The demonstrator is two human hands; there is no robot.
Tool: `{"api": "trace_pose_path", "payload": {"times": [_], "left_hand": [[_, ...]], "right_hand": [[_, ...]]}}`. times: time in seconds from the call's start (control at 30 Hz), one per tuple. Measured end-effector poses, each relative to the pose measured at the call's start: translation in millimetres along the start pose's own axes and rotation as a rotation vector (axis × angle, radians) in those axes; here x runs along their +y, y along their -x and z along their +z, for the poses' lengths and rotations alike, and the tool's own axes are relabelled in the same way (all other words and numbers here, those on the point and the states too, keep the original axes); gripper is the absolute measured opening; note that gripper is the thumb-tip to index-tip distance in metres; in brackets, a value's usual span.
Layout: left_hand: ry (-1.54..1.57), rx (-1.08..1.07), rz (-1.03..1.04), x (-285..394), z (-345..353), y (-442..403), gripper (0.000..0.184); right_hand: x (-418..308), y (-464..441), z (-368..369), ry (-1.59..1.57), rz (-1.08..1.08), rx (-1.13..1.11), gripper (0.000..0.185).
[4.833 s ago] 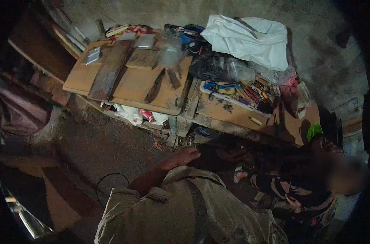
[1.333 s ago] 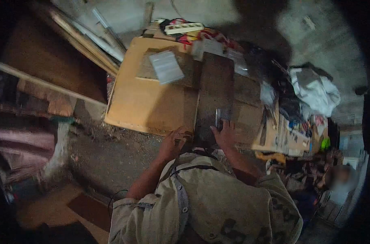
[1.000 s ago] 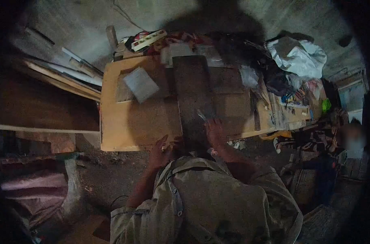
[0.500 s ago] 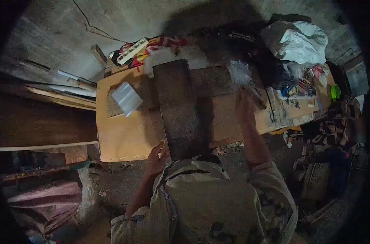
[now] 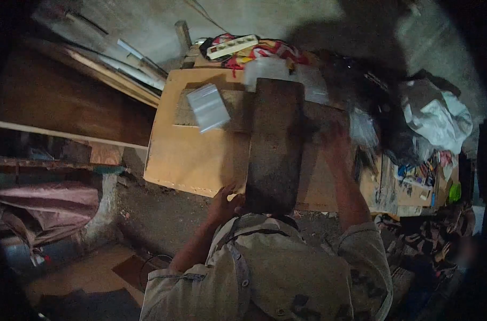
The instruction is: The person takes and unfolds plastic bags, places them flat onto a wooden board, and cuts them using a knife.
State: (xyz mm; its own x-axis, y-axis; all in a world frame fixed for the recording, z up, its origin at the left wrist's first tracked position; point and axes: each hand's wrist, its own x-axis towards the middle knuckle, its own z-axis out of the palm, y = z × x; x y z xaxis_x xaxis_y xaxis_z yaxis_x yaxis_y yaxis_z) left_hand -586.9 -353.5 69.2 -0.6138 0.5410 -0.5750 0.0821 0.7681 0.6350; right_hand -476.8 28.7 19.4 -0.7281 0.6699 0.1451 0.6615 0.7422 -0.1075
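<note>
A dark, flat board [image 5: 275, 144] lies lengthwise across the orange-brown tabletop [image 5: 192, 160], its near end close to my shirt. My left hand [image 5: 227, 203] is at the table's front edge, just left of that near end, its thumb and fingers apart with nothing visible between them. To the right of the board, my right hand [image 5: 334, 140] reaches over the table near a clear plastic bag [image 5: 364, 128]; its fingers are dim and smeared. A clear plastic packet [image 5: 208, 108] rests on a flat wooden piece [image 5: 183, 115] left of the board.
A power strip [image 5: 233, 47] lies on red and yellow cloth [image 5: 278, 51] at the back. Farther right are a white sack [image 5: 439, 120] and a tray of pens and tools [image 5: 415, 179]. Long boards [image 5: 112, 80] lean at the left. Another person [image 5: 441, 241] is at the lower right.
My right hand has left the shiny object it touched on the dark board and moved right, towards the plastic bag. My left hand stays near the front edge. The camera view has shifted.
</note>
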Motion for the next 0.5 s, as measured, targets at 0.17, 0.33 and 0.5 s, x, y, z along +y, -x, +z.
{"api": "trace_pose_path", "payload": {"times": [0.17, 0.33, 0.5], "left_hand": [[0.203, 0.055, 0.105, -28, -11, -7, 0.050], [0.217, 0.108, 0.188, -50, -29, -1, 0.051], [0.341, 0.070, 0.192, -72, -46, 10, 0.052]], "right_hand": [[-146, -11, -6, -0.226, -0.411, -0.108, 0.048], [-262, -27, 8, -0.229, -0.590, -0.323, 0.058], [-308, -36, 39, -0.134, -0.701, -0.189, 0.068]]}}
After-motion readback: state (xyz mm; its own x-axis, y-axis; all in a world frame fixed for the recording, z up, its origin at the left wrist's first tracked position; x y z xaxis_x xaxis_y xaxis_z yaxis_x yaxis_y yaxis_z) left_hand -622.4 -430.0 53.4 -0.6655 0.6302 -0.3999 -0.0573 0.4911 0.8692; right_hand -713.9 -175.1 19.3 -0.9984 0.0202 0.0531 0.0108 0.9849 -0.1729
